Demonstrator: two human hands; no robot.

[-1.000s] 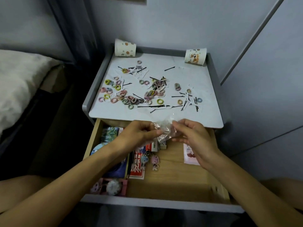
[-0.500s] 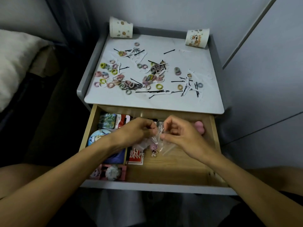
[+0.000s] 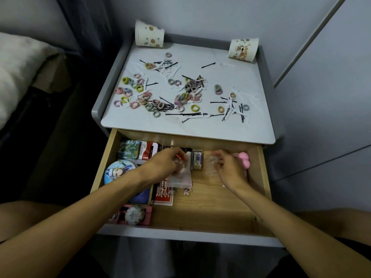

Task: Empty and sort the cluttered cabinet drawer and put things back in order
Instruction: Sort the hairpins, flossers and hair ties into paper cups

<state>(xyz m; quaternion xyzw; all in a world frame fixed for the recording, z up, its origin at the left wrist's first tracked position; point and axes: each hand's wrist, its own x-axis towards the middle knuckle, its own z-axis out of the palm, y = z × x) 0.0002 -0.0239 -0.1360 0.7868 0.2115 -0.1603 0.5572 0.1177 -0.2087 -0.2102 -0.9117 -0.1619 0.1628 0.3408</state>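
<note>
A bed point(image 3: 18, 63) with pale bedding fills the view's 9 o'clock. Next to it, the grey cabinet's worktop point(image 3: 257, 127) sits at 12 o'clock, strewn with pastel hair ties point(image 3: 135, 105) and black bobby pins point(image 3: 164, 106). A spotted paper cup point(image 3: 149, 34) lies on its side at the worktop's 11 o'clock corner, and a cartoon-printed paper cup point(image 3: 243, 50) lies tipped at its 1 o'clock corner.

Below the worktop the wooden drawer point(image 3: 210, 209) is pulled out. At its 9 o'clock is a round anime badge point(image 3: 118, 171), at 10 o'clock a green patterned box point(image 3: 129, 149) touching a red-and-white box point(image 3: 148, 151), and at 7 o'clock a pink tray point(image 3: 148, 215). A red card pack point(image 3: 163, 196) lies left of centre.

The left hand point(image 3: 168, 165) reaches in toward 11 o'clock, fingers curled down over a translucent packet point(image 3: 180, 180); I cannot tell whether its grip actually closes on the packet. A small blue-and-white box point(image 3: 197, 159) stands between the hands at 12 o'clock.

The right hand point(image 3: 230, 171) is at 1 o'clock, its grip pinching a crinkled clear plastic bag point(image 3: 211, 163) low over the drawer floor. Just beyond it, at 2 o'clock, lies a pink lobed object point(image 3: 245, 161).
</note>
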